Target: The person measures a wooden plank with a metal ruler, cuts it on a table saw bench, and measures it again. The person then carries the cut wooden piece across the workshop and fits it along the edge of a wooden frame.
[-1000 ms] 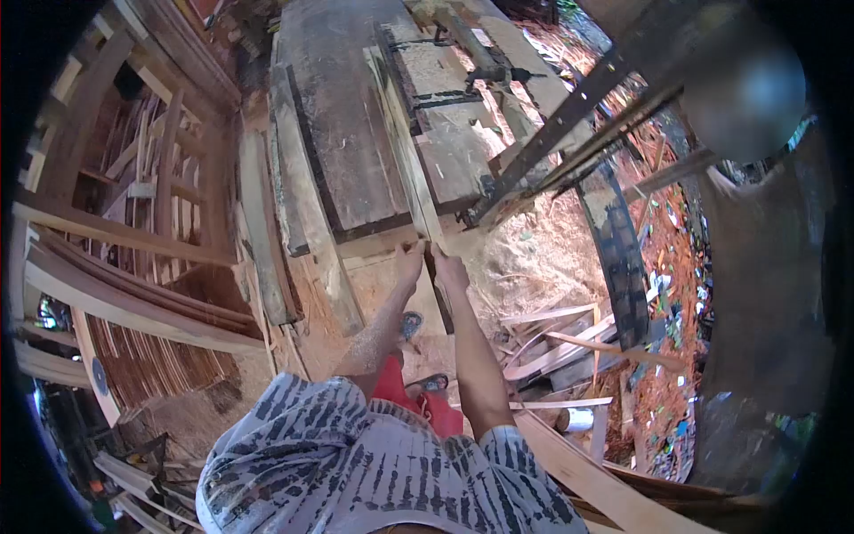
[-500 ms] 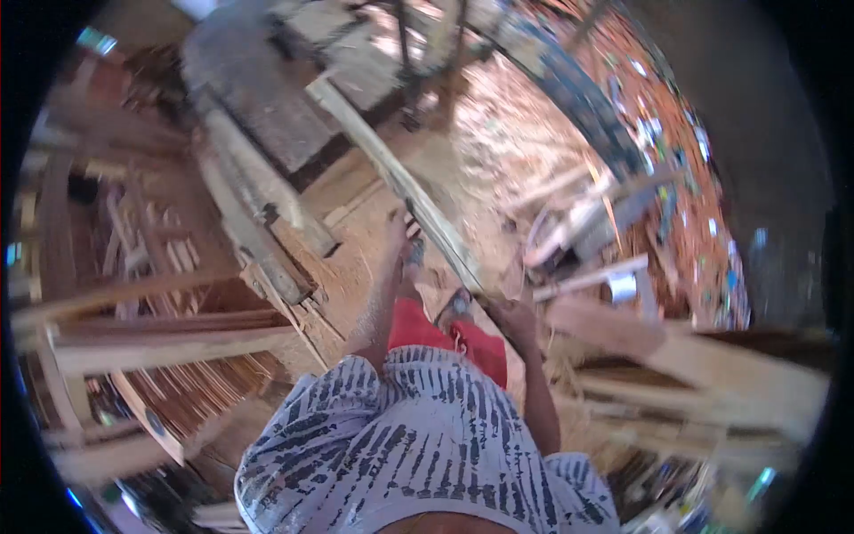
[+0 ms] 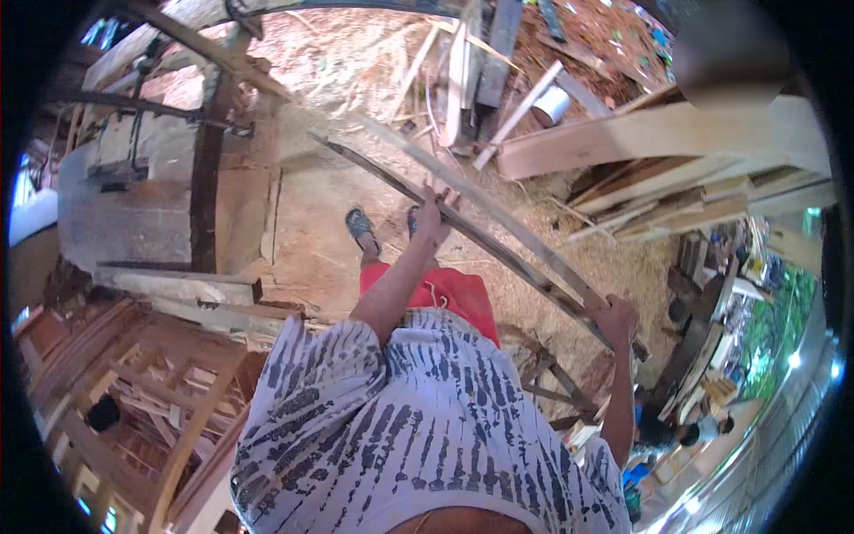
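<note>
Two long, narrow wooden strips slant across the view in front of me, from upper left to lower right. The darker strip (image 3: 516, 259) is nearer my body, and the paler strip (image 3: 498, 216) lies beyond it; their far ends stand apart. My left hand (image 3: 433, 216) is at the dark strip near its middle, with some fingers showing past it. Around the right ends of both strips, my right hand (image 3: 616, 322) is closed. Below the strips, sandals (image 3: 361, 229) are on the sawdust-covered ground.
A worn wooden bench (image 3: 133, 191) stands at the left, with timber beams (image 3: 178, 287) below it. Stacked planks (image 3: 658, 142) fill the upper right. Wooden frames (image 3: 169, 400) stand lower left. People (image 3: 663, 433) are at the lower right.
The view has turned to the right, and the bench has shifted to the left side. The strips have moved off the bench and now hang across in front of my body, spread apart.
</note>
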Motion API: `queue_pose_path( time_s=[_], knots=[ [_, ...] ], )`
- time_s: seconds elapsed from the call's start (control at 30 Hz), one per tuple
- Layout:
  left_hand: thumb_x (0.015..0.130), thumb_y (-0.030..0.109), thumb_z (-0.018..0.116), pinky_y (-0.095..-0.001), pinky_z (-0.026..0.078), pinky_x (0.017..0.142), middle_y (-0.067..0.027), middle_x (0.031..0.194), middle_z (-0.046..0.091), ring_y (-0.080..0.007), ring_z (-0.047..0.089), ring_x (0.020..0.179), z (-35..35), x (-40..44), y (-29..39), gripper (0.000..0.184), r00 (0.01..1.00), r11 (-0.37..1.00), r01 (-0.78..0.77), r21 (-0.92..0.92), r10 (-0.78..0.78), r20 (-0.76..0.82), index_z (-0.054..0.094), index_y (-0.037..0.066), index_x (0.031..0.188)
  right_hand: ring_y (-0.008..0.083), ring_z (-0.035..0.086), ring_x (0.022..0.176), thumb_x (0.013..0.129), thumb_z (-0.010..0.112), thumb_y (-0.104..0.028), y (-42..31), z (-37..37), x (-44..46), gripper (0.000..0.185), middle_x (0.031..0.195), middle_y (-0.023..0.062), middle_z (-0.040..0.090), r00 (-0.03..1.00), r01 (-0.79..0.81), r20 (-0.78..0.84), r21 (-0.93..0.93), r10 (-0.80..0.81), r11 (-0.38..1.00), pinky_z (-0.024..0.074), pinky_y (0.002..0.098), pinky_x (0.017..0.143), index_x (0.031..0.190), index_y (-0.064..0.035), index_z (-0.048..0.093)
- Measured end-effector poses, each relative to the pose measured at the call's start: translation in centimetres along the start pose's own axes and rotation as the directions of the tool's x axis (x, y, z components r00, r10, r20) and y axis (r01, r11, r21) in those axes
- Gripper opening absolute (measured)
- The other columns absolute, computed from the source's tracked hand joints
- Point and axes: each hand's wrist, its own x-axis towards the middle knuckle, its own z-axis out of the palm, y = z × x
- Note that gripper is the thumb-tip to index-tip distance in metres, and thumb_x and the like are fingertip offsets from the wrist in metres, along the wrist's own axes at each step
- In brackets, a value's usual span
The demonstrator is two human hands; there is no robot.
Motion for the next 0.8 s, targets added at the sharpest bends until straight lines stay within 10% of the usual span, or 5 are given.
queue_pose_path(
  time_s=[0.2,0.4,0.47,0.6,0.8],
  knots=[
    [0.100,0.056,0.061,-0.0478,0.053,0.060,-0.0065,0.072,0.056,-0.0237,0.058,0.066,-1.5,15.3,3.4,0.046,0.996,0.965,0.015,0.263,0.008,-0.086,0.056,0.014,0.082,0.0444,0.070,0.083,0.086,0.070,-0.061,4.2,3.9,-3.3,0.062,0.077,0.0285,0.068,0.968,-0.199,0.177,0.102,0.179,0.975,0.0536,0.0525,0.073,0.085,0.0015,0.073],
    [0.094,0.054,0.068,-0.0471,0.052,0.089,-0.0147,0.126,0.055,-0.0321,0.059,0.107,3.6,23.5,14.3,0.071,0.958,0.837,-0.285,0.466,0.252,0.134,0.046,0.002,0.139,0.0299,0.066,0.057,0.093,0.062,-0.065,8.4,11.9,-9.1,0.070,0.065,0.0177,0.065,0.989,0.019,0.128,0.362,-0.070,0.932,0.0499,0.0468,0.057,0.083,0.0035,0.072],
    [0.096,0.048,0.066,-0.0437,0.050,0.079,-0.0119,0.118,0.054,-0.0267,0.055,0.099,3.9,22.5,13.0,0.058,0.960,0.712,-0.279,0.644,0.227,0.165,0.052,0.004,0.131,0.0228,0.059,0.053,0.099,0.067,-0.037,1.5,5.6,-8.0,0.038,0.062,0.0042,0.054,0.706,-0.688,0.686,0.605,0.177,0.400,0.0455,0.0368,0.046,0.118,-0.0035,0.067],
    [0.097,0.045,0.065,-0.0383,0.049,0.067,-0.0041,0.104,0.054,-0.0185,0.053,0.088,3.3,13.5,11.4,0.041,0.969,0.580,-0.241,0.778,0.097,0.227,0.061,0.010,0.117,0.0184,0.060,0.055,0.096,0.071,-0.038,-0.5,9.3,-10.6,0.036,0.064,0.0021,0.057,0.553,-0.818,0.760,0.573,-0.342,-0.052,0.0444,0.0319,0.045,0.105,-0.0031,0.069],
    [0.095,0.068,0.056,-0.0545,0.053,0.093,-0.0114,0.124,0.056,-0.0322,0.061,0.106,-1.8,5.7,4.8,0.073,0.920,0.750,0.280,0.600,-0.387,0.055,0.047,0.009,0.137,0.0201,0.064,0.055,0.081,0.082,-0.039,-9.6,7.0,-14.4,0.047,0.068,0.0070,0.066,0.630,-0.671,0.774,0.588,-0.070,0.452,0.0511,0.0368,0.051,0.103,0.0004,0.067]
  ],
)
